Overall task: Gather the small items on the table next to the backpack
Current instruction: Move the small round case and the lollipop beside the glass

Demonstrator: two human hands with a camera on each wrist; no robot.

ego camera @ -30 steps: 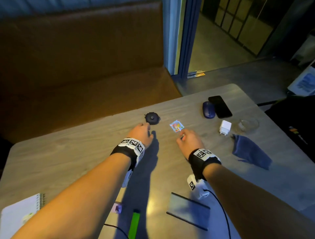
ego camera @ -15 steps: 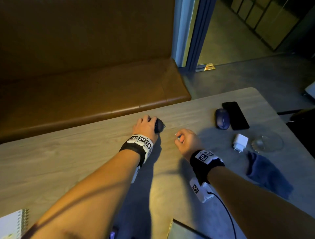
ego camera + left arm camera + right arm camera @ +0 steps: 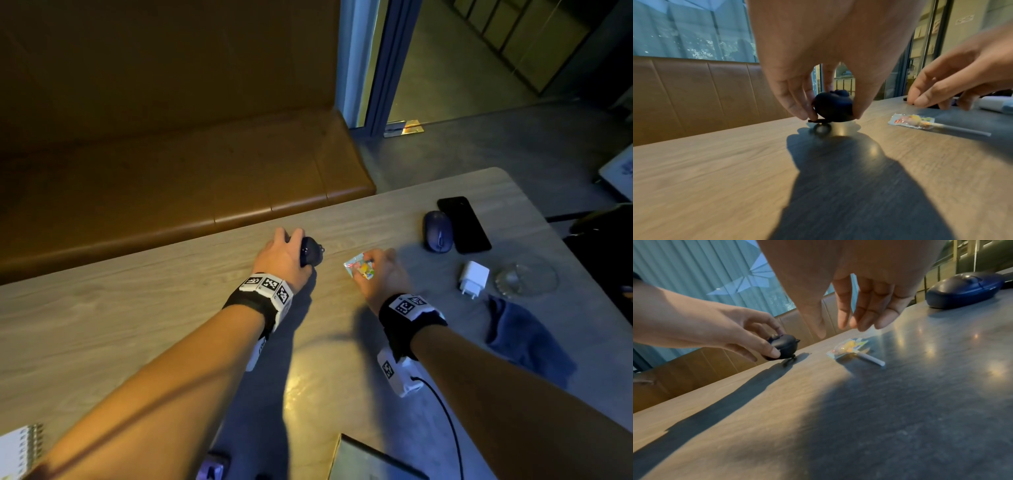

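Observation:
A small black round case (image 3: 310, 253) sits near the table's far edge. My left hand (image 3: 298, 247) pinches it between fingers and thumb. In the left wrist view the case (image 3: 833, 107) is just off the wood, with a small loop hanging under it. A wrapped lollipop (image 3: 359, 269) with a white stick lies flat on the table (image 3: 137, 325). My right hand (image 3: 371, 265) hovers over it. In the right wrist view its fingers (image 3: 865, 318) hang relaxed just above the lollipop (image 3: 850, 346) and hold nothing. A dark shape (image 3: 604, 236) at the right edge may be the backpack.
Right of my hands lie a blue mouse (image 3: 437, 231), a black phone (image 3: 464, 224), a white charger (image 3: 474, 278), a glass dish (image 3: 527, 279) and a blue cloth (image 3: 529, 339). A spiral notebook (image 3: 19, 454) and a dark flat panel (image 3: 370, 460) lie near me. A brown bench (image 3: 171, 192) runs behind the table.
My left hand reached forward to the black case and closed its fingers round it. The right hand has stayed over the lollipop, whose wrapper shows again at its fingertips.

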